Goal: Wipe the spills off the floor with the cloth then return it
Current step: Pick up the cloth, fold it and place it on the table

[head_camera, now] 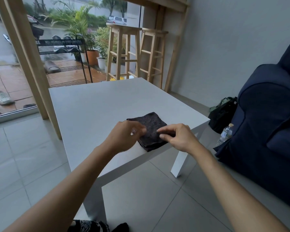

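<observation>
Dark grey, nubby-textured cloth (pixel 149 129) folded into a layered square, lying at the near edge of the white rectangular low table (pixel 94 104), left hand (pixel 126 136) and right hand (pixel 177 136) pinching its near side with fingertips, grey tiled floor (pixel 20 161) below the table

Single head view, close, facing forward-down over white table (pixel 94 104).

The table (pixel 94 104) top lies bare beyond and left of the folded cloth (pixel 149 126), open to reach. A sofa (pixel 271 114) crowds the right; a bottle (pixel 225 133) and bag (pixel 223 113) fill the gap between.
</observation>
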Tool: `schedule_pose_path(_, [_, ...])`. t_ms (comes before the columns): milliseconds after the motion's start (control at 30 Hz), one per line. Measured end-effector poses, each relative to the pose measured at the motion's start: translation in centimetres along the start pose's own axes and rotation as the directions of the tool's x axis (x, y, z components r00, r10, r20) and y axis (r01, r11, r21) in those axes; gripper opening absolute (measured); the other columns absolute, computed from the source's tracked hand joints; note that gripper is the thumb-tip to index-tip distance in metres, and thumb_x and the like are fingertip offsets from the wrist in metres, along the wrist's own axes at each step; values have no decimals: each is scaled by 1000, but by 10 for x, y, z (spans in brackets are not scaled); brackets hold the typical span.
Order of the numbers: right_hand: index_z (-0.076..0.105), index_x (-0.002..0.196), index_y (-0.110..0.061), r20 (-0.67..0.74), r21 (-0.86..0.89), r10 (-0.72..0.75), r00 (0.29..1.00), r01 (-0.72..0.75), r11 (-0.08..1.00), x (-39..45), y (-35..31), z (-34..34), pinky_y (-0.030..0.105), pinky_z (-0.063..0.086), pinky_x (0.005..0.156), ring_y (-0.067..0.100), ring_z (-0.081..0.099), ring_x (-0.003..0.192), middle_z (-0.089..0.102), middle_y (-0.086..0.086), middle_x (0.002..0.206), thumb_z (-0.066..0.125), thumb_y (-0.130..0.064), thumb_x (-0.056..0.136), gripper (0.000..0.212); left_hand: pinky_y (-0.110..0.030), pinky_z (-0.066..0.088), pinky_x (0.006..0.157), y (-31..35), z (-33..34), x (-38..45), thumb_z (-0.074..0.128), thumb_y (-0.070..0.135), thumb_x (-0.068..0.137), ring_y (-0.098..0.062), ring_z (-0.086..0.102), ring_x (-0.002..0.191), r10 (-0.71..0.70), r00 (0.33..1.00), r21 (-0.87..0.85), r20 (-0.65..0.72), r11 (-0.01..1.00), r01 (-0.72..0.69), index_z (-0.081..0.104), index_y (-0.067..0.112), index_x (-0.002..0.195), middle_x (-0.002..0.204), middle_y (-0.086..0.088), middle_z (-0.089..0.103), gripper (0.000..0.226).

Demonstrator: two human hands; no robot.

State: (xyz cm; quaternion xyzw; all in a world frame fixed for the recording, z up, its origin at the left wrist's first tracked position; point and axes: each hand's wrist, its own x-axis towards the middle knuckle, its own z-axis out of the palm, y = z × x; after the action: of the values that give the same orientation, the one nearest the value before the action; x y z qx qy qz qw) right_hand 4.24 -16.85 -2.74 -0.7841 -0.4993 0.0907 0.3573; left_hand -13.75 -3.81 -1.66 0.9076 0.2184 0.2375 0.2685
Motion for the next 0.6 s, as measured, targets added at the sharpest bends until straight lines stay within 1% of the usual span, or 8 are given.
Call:
schedule_pose_path(67, [76,98,-28,-102,-29,9,995,-12,999,15,1,-3,-3,37,74,4,64,87,73,-10,92,67,-19,86,18,-27,46,79,1,4,12,48,24,96,-21,62,95,-98,989,44,-107,994,103,70,15,106,100,-1,72,26])
schedule_pose_path(100, [75,101,-27,-133,-60,16,991,-24,998,24,2,-2,1,39,79,7,64,92,74,-8,97,62,-19,88,20,-31,46,80,2,9,19,43,21,97,-27,61,98,-135,984,73,-116,987,145,68,9,102,100,-7,70,28])
schedule_pose_path(167, [70,113,-22,-124,-131,33,992,-49,990,43,1,3,21,43,97,15,60,111,70,-2,115,54,-19,92,27,-38,42,85,6,22,30,36,19,98,-33,55,104,-181,981,141,-66,972,189,61,1,95,103,-14,62,31])
schedule_pose_path(233, [58,131,-18,-25,-214,27,999,-32,976,57,0,14,32,36,109,19,48,129,57,0,137,45,-18,95,37,-41,33,104,7,40,38,28,23,100,-32,40,128,-253,967,226,18,943,243,53,-1,117,128,-16,52,38])
schedule_pose_path(300, [40,145,-19,116,-293,15,993,20,956,63,2,27,36,22,117,15,30,142,37,-2,153,35,-22,99,46,-45,12,118,4,55,40,19,32,101,-27,10,146,-356,930,294,94,902,316,25,-2,145,155,-14,22,55])
schedule_pose_path(367, [20,152,-25,221,-377,56,974,32,926,64,11,36,41,5,119,9,10,147,16,-9,160,22,-29,102,50,-48,-2,118,-2,63,38,12,38,101,-23,-8,148,-403,907,314,120,882,351,2,1,151,161,-12,-2,63])
schedule_pose_path(433, [9,153,-31,261,-425,100,960,22,905,65,20,36,45,-6,117,6,-1,148,4,-16,161,13,-35,102,51,-50,-6,117,-8,66,36,9,41,100,-20,-13,148,-410,905,339,118,873,351,-4,3,150,161,-10,-9,65])
schedule_pose_path(600, [3,153,-34,285,-419,147,947,-15,908,69,22,31,46,-11,117,7,-6,147,-2,-19,160,9,-35,102,52,-51,-8,116,-10,68,35,7,40,99,-19,-17,147,-439,890,351,123,858,375,-10,5,150,160,-8,-15,64])
